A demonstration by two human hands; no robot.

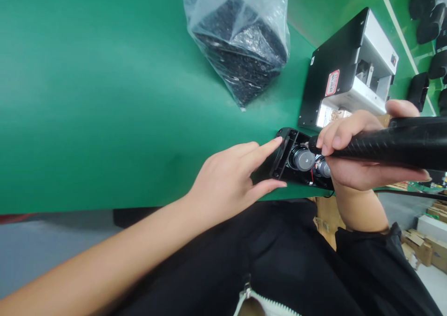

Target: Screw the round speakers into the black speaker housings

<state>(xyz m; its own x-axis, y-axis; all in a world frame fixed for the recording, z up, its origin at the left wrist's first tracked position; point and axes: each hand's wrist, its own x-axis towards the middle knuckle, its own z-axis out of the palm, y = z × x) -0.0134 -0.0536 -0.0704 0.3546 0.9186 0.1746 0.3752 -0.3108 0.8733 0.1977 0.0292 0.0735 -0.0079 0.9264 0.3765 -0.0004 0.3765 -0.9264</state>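
Note:
An open black speaker housing [281,160] lies near the table's front edge, with two round silver speaker drivers [303,159] and a thin red wire inside. My left hand [232,174] holds its left end, index finger on the far corner and thumb along the near side. In my right hand [356,144] is a black electric screwdriver [394,141], held nearly level with the fingers wrapped round it. Its tip points left into the housing, beside the left driver. Part of the housing's right end is hidden beneath my right hand.
A black and silver boxy machine [335,74] stands just beyond the housing. A clear plastic bag [240,46] of small dark pieces lies on the green table [104,97]. Several black cylindrical items [431,23] sit at the far right. Cardboard boxes [419,246] are on the floor.

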